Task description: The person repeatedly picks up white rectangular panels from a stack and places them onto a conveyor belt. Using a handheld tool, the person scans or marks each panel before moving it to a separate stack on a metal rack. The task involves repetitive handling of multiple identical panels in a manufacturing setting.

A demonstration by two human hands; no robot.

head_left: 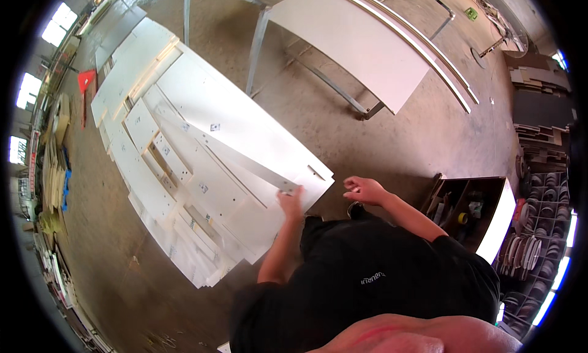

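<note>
My left hand (290,202) is closed around the near end of a long, narrow white board (245,161). That board lies slantwise over a stack of white panels (262,132), which carry small labels and drilled holes. Several smaller white panels (142,127) and strips overlap on the stack's left side. My right hand (365,190) hangs just off the stack's near right corner. Its fingers are loosely bent and apart, with nothing visible in them.
A metal frame (257,50) carries a large pale panel (355,44) and long white strips beyond the stack. To my right stands a dark open box (465,197) with tools inside. Racked rolls (520,255) line the right side. A red long-handled tool (86,83) stands at left.
</note>
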